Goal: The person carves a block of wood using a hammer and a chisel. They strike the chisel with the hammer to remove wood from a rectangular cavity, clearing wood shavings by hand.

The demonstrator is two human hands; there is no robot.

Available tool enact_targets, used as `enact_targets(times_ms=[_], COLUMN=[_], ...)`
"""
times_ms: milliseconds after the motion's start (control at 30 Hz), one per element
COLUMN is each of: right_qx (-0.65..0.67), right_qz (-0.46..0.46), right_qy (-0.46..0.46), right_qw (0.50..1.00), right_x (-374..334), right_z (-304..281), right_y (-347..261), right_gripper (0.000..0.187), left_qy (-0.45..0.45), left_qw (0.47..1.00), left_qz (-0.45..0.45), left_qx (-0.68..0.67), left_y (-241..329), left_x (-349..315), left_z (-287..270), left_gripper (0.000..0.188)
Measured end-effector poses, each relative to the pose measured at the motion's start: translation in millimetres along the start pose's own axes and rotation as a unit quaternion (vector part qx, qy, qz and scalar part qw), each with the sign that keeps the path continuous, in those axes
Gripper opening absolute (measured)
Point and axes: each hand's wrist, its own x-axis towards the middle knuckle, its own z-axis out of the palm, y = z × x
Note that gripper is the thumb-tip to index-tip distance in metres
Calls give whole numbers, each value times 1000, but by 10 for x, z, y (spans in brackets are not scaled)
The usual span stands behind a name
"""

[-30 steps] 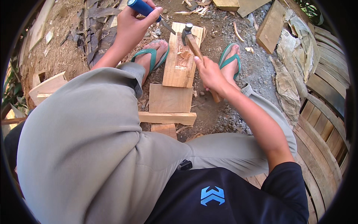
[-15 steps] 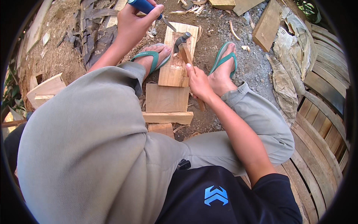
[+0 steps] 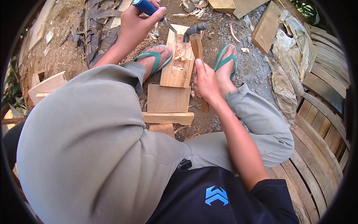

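Here, in the head view, the left hand (image 3: 136, 26) has its fingers round a blue-handled chisel (image 3: 146, 7); the right hand (image 3: 207, 83) grips a hammer (image 3: 197, 46); the notched wooden block (image 3: 176, 75) lies between left foot (image 3: 164, 56) and right foot (image 3: 225, 72); a glancing blow could skid the chisel into either.

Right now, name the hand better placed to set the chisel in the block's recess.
Probably the left hand: it grips the blue-handled chisel, whose blade angles toward the wooden block. The right hand holds the hammer.
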Motion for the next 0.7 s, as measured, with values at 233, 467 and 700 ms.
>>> enact_targets(times_ms=[233,467,700], right_qx=[-169,-179,-132], right_qz=[166,45,47], right_qy=[-53,35,13], right_qw=[970,982,990], right_x=[-71,11,20], right_z=[1,87,10], right_y=[-152,-22,-252], right_gripper=[57,56,55], left_qy=[35,8,28], left_qw=[999,1000,999], left_qz=[4,-30,-8], left_qx=[9,4,18], left_y=[20,34,14], left_x=[19,-8,-7], left_z=[-100,4,-12], left_gripper=[20,22,22])
